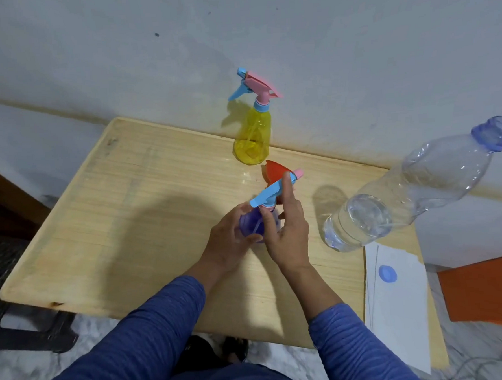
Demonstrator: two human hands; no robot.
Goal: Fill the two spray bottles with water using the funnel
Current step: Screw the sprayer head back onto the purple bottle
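fingers of the left hand [232, 241] wrap the purple bottle [256, 224] body, pinning it upright on the table [127, 212]. right hand [287, 231] fingers are closed on the blue spray head [269, 194] and its collar, index up along the head. can't tell from one frame if it's screwing on or off; yellow bottle [250, 134] stands capped at the back by the wall with liquid low in it, so likely one of the two is handled. to do this step well: keep the left grip low and firm so the body doesn't spin, turn at the collar not the trigger, keep the head straight so the dip tube doesn't snag. red funnel [275, 170] lies just behind the right fingertips, partly hidden by the head. water bottle [391, 199] stands uncapped to the right, well clear of both hands; its cap [387, 274] sits on paper [404, 312] at the near right edge.
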